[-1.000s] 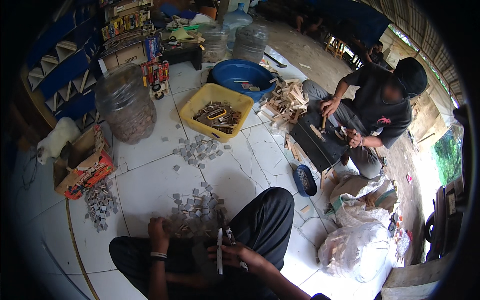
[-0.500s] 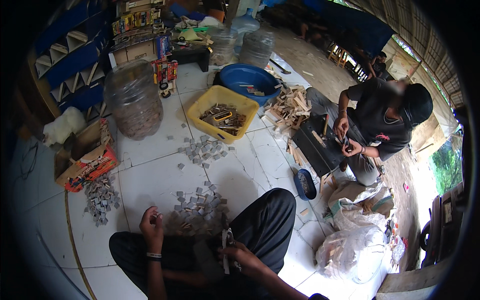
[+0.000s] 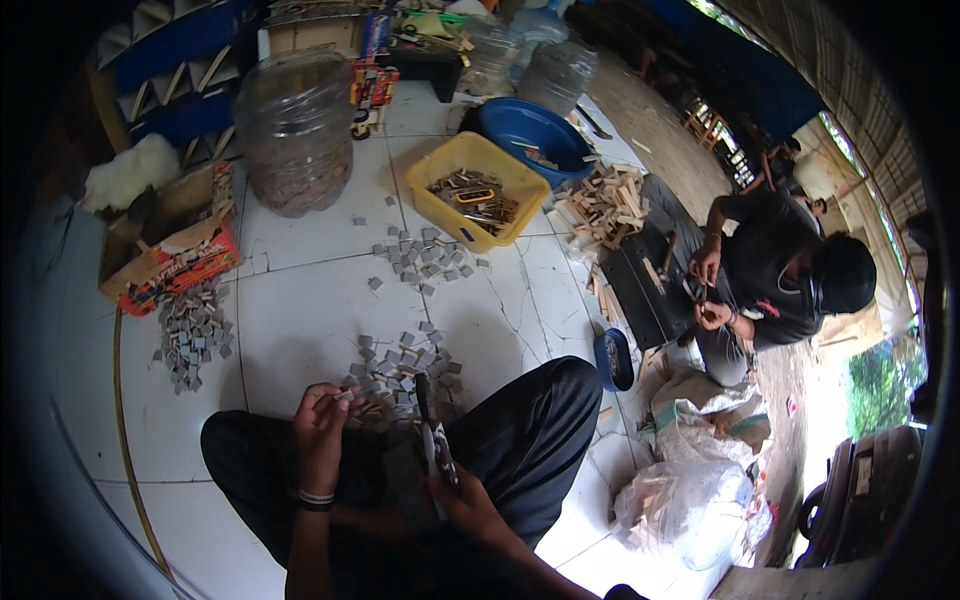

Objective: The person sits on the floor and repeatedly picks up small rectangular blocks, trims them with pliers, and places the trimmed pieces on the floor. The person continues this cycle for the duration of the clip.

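My left hand (image 3: 320, 425) is raised over my left thigh, its thumb and fingertips pinching a small light piece (image 3: 345, 396), perhaps wood. Just beyond the fingertips lies a pile of small grey square pieces (image 3: 405, 360), several with pale wooden sticks. My right hand (image 3: 465, 505), low by my right leg, grips a long narrow hand tool (image 3: 436, 445) with a dark tip and a whitish, shiny body; its exact kind is unclear. The tool points up towards the pile. Between my hands a dark grey block-like shape (image 3: 405, 470) in my lap is hard to make out.
More grey squares (image 3: 430, 258) and another heap (image 3: 195, 335) lie beside a cardboard box (image 3: 170, 240). Beyond stand a yellow tub (image 3: 478, 195), a blue basin (image 3: 535, 140) and a large clear plastic container (image 3: 295, 140). At right a person (image 3: 770, 270) works by wood offcuts (image 3: 605, 205).
The view has shifted, so the surroundings sit differently. My left hand has moved closer to the near pile, its pinched piece now plainer. The tool in my right hand now points more upright.
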Tool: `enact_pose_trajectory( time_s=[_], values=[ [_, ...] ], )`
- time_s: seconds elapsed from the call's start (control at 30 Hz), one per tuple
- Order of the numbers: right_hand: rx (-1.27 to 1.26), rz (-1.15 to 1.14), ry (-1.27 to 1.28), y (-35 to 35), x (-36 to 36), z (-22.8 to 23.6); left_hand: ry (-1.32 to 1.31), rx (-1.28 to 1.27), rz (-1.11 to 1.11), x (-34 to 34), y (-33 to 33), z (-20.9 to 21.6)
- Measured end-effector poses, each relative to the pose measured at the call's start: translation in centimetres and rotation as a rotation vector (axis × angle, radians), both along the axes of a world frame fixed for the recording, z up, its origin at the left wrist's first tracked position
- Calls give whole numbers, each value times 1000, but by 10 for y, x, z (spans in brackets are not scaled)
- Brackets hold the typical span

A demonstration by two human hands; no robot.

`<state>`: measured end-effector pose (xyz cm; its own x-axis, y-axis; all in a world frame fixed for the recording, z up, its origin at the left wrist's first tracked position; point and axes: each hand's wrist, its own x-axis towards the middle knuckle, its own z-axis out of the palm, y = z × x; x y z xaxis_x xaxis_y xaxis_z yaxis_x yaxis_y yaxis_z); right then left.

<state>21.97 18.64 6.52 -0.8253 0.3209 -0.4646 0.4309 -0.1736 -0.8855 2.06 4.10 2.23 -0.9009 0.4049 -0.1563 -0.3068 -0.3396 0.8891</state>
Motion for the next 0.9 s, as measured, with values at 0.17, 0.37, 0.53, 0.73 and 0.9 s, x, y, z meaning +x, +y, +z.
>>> enact_pose_trajectory(
  time_s=[0.17, 0.37, 0.53, 0.73, 0.9],
  values=[
    [148, -4, 89, -18, 11, 4, 51, 18, 13, 11, 10, 1],
    [159, 91, 10, -11, 4, 29, 87, -51, 41, 12, 8, 2],
    [120, 131, -11, -14, 2, 38, 120, 52, 71, 13, 10, -2],
    [268, 216, 19, -24, -3, 37, 178, 87, 66, 13, 9, -1],
    [211, 271, -58, -30, -5, 38, 191, 72, 52, 14, 6, 4]
  ],
)
